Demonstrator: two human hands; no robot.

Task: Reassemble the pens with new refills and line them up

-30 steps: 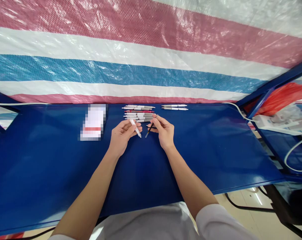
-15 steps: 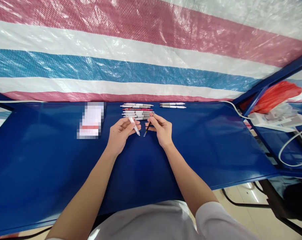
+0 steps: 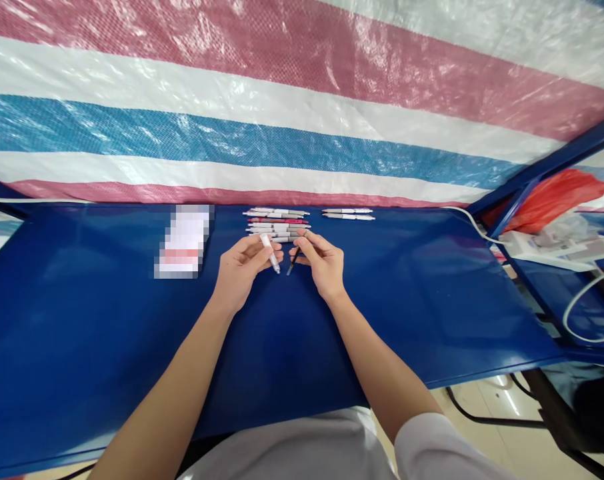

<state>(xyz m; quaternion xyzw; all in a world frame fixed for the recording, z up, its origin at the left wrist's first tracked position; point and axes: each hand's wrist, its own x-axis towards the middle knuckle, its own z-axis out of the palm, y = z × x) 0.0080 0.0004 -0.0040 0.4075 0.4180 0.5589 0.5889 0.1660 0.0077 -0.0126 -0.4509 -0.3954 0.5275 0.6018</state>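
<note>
Between the thumb and fingers of my left hand (image 3: pixel 242 268) is a white pen barrel (image 3: pixel 269 251), tilted with its lower end toward the right. My right hand (image 3: pixel 325 263) pinches a thin dark pen refill (image 3: pixel 294 260), its tip pointing down and left. The two pieces are apart, with a small gap between them. Just beyond my fingers lies a row of several pens (image 3: pixel 277 227), mostly white and grey with one red. Farther right, a pair of white pens (image 3: pixel 349 215) rests side by side.
The blue table (image 3: pixel 407 287) spans the view. A blurred-out white item with a red band (image 3: pixel 185 241) lies at left. Behind stands a striped plastic sheet (image 3: pixel 262 133). At right are a red plastic bag (image 3: pixel 557 199), white boxes and a white cable (image 3: pixel 572 313).
The view has shifted slightly. My hands hold the same barrel and refill in nearly the same place, still apart.
</note>
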